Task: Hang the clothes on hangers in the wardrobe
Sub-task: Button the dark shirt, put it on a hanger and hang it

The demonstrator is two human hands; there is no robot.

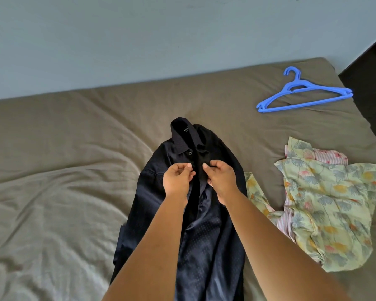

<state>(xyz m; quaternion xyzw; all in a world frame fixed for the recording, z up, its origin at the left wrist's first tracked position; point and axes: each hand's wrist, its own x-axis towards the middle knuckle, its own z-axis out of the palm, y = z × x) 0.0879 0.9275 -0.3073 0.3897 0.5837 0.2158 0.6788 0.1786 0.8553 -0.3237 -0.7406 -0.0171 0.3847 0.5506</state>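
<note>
Pinching dark shirt (206, 227) placket: left hand (176, 178), right hand (220, 177), fingers curled, arms extended.

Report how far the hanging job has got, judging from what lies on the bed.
Done: nothing looks hung; no wardrobe is in view. In hand: the dark navy collared shirt lies flat on the olive bed sheet, the left hand and right hand pinching its front placket below the collar. Left: the blue plastic hangers lie unused near the far corner, and the yellow floral garment sits crumpled to the right.
</note>
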